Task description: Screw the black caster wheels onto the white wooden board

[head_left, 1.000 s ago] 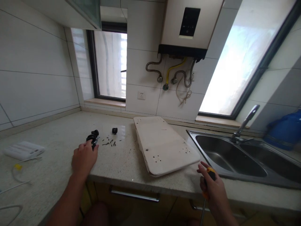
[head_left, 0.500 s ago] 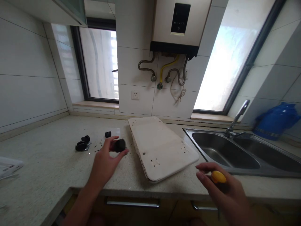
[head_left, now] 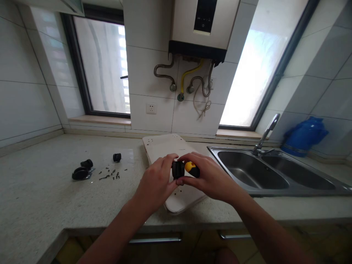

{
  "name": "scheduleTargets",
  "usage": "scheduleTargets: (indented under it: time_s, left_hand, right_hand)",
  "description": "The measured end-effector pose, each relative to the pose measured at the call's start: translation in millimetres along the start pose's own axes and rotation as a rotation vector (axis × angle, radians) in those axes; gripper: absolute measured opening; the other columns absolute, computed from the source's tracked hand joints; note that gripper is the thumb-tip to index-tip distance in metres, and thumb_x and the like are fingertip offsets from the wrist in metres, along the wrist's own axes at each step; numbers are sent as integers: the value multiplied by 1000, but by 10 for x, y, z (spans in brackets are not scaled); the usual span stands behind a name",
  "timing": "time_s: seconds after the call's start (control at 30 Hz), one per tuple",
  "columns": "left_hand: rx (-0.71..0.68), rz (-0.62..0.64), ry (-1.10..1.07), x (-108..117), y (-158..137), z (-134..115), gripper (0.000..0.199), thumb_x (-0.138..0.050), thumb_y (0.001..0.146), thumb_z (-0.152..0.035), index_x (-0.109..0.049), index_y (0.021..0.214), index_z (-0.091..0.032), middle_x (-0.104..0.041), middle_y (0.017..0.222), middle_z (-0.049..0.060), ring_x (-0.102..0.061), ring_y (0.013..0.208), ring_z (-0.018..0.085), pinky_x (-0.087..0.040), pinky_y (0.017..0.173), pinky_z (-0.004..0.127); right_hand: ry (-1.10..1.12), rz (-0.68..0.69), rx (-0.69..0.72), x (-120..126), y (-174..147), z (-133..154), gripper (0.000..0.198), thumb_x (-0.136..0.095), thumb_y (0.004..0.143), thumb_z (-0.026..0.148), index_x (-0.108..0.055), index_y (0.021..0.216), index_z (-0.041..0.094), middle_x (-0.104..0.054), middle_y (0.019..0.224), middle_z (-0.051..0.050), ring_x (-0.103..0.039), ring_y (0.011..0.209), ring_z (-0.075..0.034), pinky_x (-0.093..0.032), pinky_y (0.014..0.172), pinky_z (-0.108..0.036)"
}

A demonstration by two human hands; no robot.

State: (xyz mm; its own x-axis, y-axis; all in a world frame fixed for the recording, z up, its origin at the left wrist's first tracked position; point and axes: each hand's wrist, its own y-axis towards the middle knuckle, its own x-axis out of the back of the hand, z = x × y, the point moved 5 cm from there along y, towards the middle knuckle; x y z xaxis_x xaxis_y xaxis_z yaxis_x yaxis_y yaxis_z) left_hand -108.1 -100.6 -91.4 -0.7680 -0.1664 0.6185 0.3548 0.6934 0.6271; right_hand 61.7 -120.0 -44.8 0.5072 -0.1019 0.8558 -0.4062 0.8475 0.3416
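Note:
Between the fingers and thumb of my left hand (head_left: 154, 181) is a black caster wheel (head_left: 178, 170), held above the white board (head_left: 162, 143). My right hand (head_left: 213, 178) has a screwdriver with a yellow and black handle (head_left: 192, 169) tucked in its palm. Its fingertips and thumb also touch the caster's right side. The screwdriver's shaft is hidden. Small holes show in the board near its corners, and both hands cover part of it. Dark screws (head_left: 113, 174) lie scattered on the counter to the left.
Another caster (head_left: 117, 157) stands behind the screws, and two more casters (head_left: 80, 173) sit farther left. To the right is a double steel sink (head_left: 247, 187) with a tap (head_left: 265, 135) and a blue jug (head_left: 304, 137). A water heater (head_left: 203, 29) hangs on the wall.
My left hand has carried the caster right, over the board. My right hand has come in from the right with the screwdriver, and both hands now meet at the caster. The view has shifted rightward.

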Motion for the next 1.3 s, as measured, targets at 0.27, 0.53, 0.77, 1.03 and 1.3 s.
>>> scheduleTargets:
  time_s: [0.27,0.53,0.77,1.03,1.3]
  left_hand:
    - [261,504,-496,-152,179,318,70,-92,77,-36,-54,134,-24,-74,114,6,-74,96,26,-59,85,41]
    - [74,870,-427,-154,567,529,61,-90,78,-40,-66,131,-20,-72,106,3,-69,88,20,-52,74,31]
    - [-88,952,-410,-214,585,488,44,-90,76,-28,-74,117,-24,-68,118,3,-70,96,21,-55,82,33]
    - [-106,1022,-537,-244,494,573,47,-85,85,-28,-74,131,-29,-67,129,5,-71,106,21,-57,93,35]
    - [-102,956,-474,-187,502,576,38,-83,88,-32,-72,123,-25,-74,124,4,-70,109,22,-56,94,35]
  right_hand:
    - [40,86,30,-151,51,-210,41,-82,93,34,-70,132,32,-75,122,-1,-69,111,-20,-46,101,-37]
    - [200,42,-94,-230,1,-381,43,-88,87,40,-70,126,30,-78,124,0,-71,113,-20,-49,100,-36]
    - [69,-32,-103,-188,-171,-289,27,-78,96,41,-69,119,30,-76,116,1,-69,105,-17,-49,94,-34]
    - [51,-121,-390,-177,-269,-650,37,-67,99,59,-68,119,27,-72,97,0,-63,85,-18,-47,80,-34]
    - [151,32,-206,-276,-237,-242,57,-87,85,49,-66,136,35,-74,136,0,-70,123,-24,-49,108,-40]
